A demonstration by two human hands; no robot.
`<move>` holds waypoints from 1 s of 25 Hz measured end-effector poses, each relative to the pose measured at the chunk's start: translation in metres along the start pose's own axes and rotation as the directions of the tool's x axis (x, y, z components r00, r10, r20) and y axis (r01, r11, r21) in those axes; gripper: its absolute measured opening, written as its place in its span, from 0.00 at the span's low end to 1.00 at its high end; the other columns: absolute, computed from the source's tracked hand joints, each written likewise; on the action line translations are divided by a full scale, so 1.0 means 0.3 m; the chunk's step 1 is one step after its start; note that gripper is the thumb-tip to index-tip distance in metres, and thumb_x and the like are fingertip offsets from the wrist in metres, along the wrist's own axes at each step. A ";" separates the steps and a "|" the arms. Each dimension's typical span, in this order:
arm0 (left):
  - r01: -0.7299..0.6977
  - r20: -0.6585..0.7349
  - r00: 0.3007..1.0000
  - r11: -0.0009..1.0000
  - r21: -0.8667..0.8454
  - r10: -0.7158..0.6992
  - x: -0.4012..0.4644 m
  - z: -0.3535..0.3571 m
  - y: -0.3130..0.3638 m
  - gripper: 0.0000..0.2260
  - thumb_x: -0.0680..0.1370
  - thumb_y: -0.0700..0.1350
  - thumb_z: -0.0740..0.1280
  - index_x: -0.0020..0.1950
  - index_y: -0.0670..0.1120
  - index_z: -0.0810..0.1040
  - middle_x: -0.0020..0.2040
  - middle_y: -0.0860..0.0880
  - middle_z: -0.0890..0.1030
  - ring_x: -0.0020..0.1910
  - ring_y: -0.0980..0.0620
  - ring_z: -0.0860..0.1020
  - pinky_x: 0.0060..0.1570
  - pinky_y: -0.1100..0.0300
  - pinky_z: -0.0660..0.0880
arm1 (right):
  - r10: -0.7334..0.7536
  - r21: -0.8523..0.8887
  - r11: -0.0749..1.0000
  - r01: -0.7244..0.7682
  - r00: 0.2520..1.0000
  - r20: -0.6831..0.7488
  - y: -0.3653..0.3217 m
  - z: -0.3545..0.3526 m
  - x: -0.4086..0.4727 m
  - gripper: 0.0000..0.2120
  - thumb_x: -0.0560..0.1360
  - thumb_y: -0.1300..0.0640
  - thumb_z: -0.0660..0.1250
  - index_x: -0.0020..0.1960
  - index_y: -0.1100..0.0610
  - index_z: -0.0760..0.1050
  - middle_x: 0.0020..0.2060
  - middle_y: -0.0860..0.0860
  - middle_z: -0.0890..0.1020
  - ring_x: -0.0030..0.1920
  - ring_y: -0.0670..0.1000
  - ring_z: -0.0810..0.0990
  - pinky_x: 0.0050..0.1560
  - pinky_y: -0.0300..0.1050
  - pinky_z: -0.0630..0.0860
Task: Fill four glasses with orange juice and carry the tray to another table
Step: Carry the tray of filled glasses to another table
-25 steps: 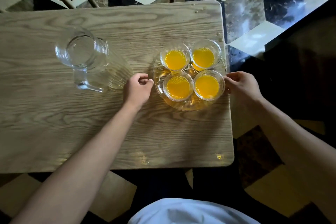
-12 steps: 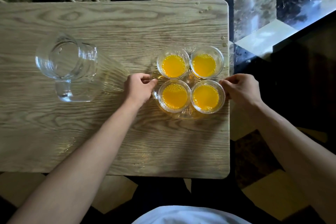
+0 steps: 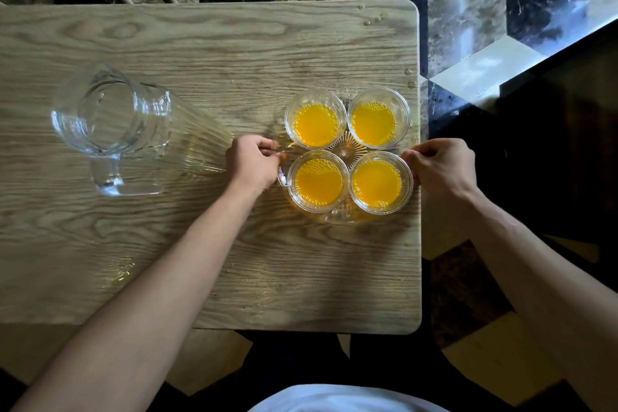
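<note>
While both hands (image 3: 251, 162) (image 3: 443, 166) pinch its rim, tray (image 3: 337, 218) nears table (image 3: 413, 244) edge.

Legible text, labels, brands, numbers, signs: none were found on any surface in view.
</note>
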State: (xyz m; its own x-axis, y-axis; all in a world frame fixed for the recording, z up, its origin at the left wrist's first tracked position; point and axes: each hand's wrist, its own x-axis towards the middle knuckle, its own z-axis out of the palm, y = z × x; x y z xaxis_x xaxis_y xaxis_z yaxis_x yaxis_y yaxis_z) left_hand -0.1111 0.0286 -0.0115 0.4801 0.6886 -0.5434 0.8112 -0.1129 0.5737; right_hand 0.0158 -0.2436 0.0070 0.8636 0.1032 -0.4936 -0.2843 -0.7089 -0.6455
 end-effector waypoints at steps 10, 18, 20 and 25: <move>0.055 0.057 0.997 0.995 -0.085 -0.050 0.019 -0.003 -0.022 0.13 0.73 0.32 0.77 0.37 0.49 0.81 0.38 0.44 0.85 0.40 0.41 0.87 0.47 0.40 0.86 | -0.022 -0.080 0.997 0.020 0.999 -0.027 -0.008 -0.006 -0.026 0.04 0.75 0.56 0.76 0.42 0.55 0.86 0.29 0.48 0.85 0.27 0.44 0.84 0.25 0.34 0.79; 0.016 0.078 0.997 0.996 -0.085 -0.010 -0.021 -0.033 -0.030 0.14 0.73 0.32 0.77 0.35 0.49 0.81 0.32 0.51 0.84 0.30 0.50 0.84 0.43 0.42 0.86 | -0.014 -0.018 1.000 0.013 0.998 -0.067 0.002 -0.024 -0.094 0.05 0.75 0.57 0.77 0.40 0.54 0.85 0.27 0.47 0.85 0.26 0.43 0.84 0.24 0.33 0.77; -0.010 0.090 0.996 0.997 -0.082 0.018 -0.030 -0.043 -0.035 0.13 0.73 0.33 0.78 0.35 0.49 0.81 0.37 0.45 0.86 0.37 0.44 0.86 0.47 0.41 0.86 | -0.013 -0.031 0.999 0.010 0.997 -0.082 0.007 -0.024 -0.113 0.04 0.75 0.56 0.77 0.42 0.55 0.86 0.29 0.48 0.85 0.26 0.43 0.84 0.25 0.34 0.78; -0.055 0.095 0.994 0.997 -0.062 0.061 -0.074 -0.075 -0.054 0.13 0.71 0.35 0.79 0.35 0.50 0.81 0.40 0.43 0.86 0.41 0.42 0.87 0.49 0.42 0.85 | -0.003 -0.028 1.000 0.000 0.994 -0.106 0.028 -0.033 -0.174 0.05 0.74 0.54 0.78 0.42 0.56 0.86 0.28 0.49 0.85 0.27 0.46 0.85 0.27 0.42 0.83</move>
State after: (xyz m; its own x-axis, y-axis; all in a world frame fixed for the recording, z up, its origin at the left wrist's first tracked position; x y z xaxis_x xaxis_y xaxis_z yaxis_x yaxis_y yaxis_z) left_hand -0.1425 0.0311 0.0050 0.5581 0.6091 -0.5635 0.7614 -0.1061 0.6395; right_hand -0.0276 -0.2619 0.0332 0.9035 0.0306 -0.4275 -0.2727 -0.7285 -0.6284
